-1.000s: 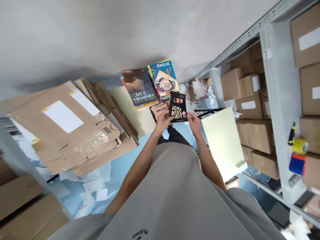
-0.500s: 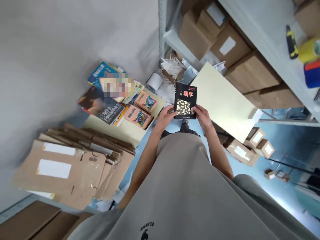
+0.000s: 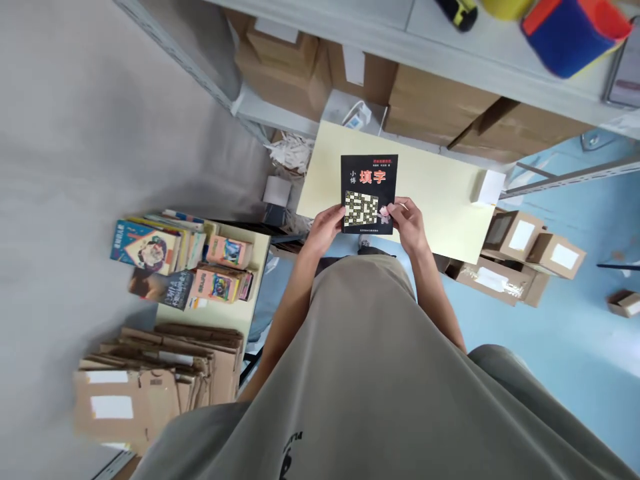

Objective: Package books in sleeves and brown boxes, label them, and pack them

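A thin black book [image 3: 369, 193] with red and white characters and a crossword grid on its cover is held up in front of my body. My left hand [image 3: 326, 229] grips its lower left edge, and my right hand [image 3: 407, 223] pinches the lower right edge, thumb on the cover. Behind and below the book lies a pale yellow tabletop [image 3: 440, 200]. To the left, several stacked books [image 3: 150, 247] and pink-covered books [image 3: 217, 283] sit on another pale table [image 3: 255, 280].
Flattened cardboard boxes [image 3: 145, 393] lean at lower left. A shelf [image 3: 380, 30] with cartons [image 3: 440, 93] beneath runs along the back; a blue and red holder [image 3: 575, 33] stands on it. More small cartons [image 3: 513, 237] are at the right, and a white box [image 3: 489, 187] sits on the tabletop's right end.
My view has turned to the right, so the tabletop now lies behind the book and the book stacks appear further left and lower. Both hands still hold the book.
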`<state>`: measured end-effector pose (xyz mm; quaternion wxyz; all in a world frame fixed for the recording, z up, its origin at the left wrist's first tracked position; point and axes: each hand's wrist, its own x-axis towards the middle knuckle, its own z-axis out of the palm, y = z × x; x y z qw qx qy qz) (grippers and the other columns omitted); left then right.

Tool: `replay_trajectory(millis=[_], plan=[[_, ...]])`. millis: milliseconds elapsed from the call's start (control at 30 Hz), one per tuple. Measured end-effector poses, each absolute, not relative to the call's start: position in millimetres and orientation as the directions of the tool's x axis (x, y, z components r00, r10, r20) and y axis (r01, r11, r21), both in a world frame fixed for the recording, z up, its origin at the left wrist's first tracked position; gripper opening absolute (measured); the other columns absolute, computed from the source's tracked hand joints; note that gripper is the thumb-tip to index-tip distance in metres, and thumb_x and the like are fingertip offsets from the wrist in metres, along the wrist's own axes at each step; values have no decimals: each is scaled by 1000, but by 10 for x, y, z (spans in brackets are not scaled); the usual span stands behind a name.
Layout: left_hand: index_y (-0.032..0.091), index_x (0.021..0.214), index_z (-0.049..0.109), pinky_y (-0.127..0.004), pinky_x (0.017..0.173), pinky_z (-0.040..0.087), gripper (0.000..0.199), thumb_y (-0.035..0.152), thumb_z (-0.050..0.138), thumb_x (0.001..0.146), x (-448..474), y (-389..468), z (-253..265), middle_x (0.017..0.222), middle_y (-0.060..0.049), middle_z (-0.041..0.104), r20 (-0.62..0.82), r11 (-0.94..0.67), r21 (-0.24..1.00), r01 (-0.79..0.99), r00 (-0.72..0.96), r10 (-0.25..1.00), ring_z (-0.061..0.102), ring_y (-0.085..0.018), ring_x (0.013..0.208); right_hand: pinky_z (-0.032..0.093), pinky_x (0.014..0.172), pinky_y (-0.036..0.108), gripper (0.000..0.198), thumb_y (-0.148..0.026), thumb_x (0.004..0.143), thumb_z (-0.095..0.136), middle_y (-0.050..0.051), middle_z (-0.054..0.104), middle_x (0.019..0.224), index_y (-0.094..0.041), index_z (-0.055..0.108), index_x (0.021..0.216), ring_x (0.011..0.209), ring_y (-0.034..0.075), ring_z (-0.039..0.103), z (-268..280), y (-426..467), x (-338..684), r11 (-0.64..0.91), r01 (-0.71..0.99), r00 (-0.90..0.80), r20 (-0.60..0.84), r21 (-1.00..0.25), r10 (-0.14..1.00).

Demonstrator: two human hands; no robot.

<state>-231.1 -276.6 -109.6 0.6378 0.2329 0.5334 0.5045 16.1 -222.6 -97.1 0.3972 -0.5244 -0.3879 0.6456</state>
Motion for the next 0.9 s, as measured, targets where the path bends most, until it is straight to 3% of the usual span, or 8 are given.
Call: replay_trajectory(millis=[200, 300, 400, 533, 600, 667, 800, 900], plan=[[21, 112, 89, -46, 100, 70, 74, 86, 100, 80, -1802, -2480, -1034, 112, -9, 90, -391, 338, 891, -303, -135, 911, 85, -32, 113, 74, 90, 45, 76, -94, 84, 93, 7, 90, 107, -31, 76, 122, 106, 29, 87, -1204, -1918, 650, -371, -19, -174, -362, -929, 916], [21, 110, 90, -40, 92, 69, 73, 88, 99, 81, -1682, -2400, -976, 102, -6, 88, -368, 324, 921, -218, -207, 907, 84, -29, 102, 75, 109, 55, 70, -88, 96, 85, 13, 88, 133, -29, 81, 134, 134, 36, 84, -1272, -1798, 655, -228, 83, -122, -237, -970, 964], [20, 109, 91, -40, 95, 68, 71, 88, 92, 90, -1550, -2302, -902, 100, -6, 89, -290, 281, 957, -72, -242, 926, 84, -31, 103, 70, 123, 61, 74, -86, 103, 79, 13, 83, 154, -30, 81, 150, 153, 39, 76, -1187, -1775, 455, -142, 114, -130, -156, -983, 979], [24, 120, 95, -50, 112, 67, 52, 72, 89, 101, -1332, -2214, -756, 112, -9, 93, -212, 246, 958, 144, -214, 953, 86, -39, 118, 71, 123, 56, 83, -90, 99, 82, 12, 83, 152, -30, 77, 156, 146, 39, 79, -975, -1817, 142, -177, 143, -164, -199, -974, 966], [28, 125, 95, -57, 122, 64, 43, 62, 95, 99, -1267, -2195, -684, 123, -9, 93, -208, 240, 946, 219, -159, 965, 86, -42, 123, 73, 117, 54, 75, -90, 104, 74, 13, 86, 140, -28, 80, 147, 137, 38, 82, -926, -1793, 102, -180, 176, -120, -203, -968, 972], [29, 130, 94, -60, 128, 61, 46, 59, 99, 95, -1275, -2175, -640, 138, -10, 91, -194, 217, 948, 231, -118, 974, 85, -42, 128, 74, 111, 51, 72, -91, 109, 65, 12, 87, 120, -25, 82, 130, 127, 37, 84, -925, -1723, 158, -174, 170, -74, -189, -970, 979], [25, 144, 86, -57, 137, 56, 70, 72, 99, 93, -1519, -2102, -669, 161, -15, 80, -169, 208, 971, 117, -276, 946, 72, -42, 156, 74, 107, 50, 71, -94, 100, 75, 8, 87, 109, -24, 83, 113, 116, 35, 84, -940, -1558, 384, -195, 20, -134, -196, -981, 971], [22, 129, 87, -55, 121, 68, 75, 87, 92, 92, -1757, -2051, -738, 139, -17, 87, -338, 321, 940, -111, -217, 916, 78, -42, 147, 73, 108, 50, 70, -93, 93, 86, 7, 90, 113, -26, 85, 113, 114, 33, 85, -888, -1507, 502, -284, -108, -256, -250, -953, 934]])
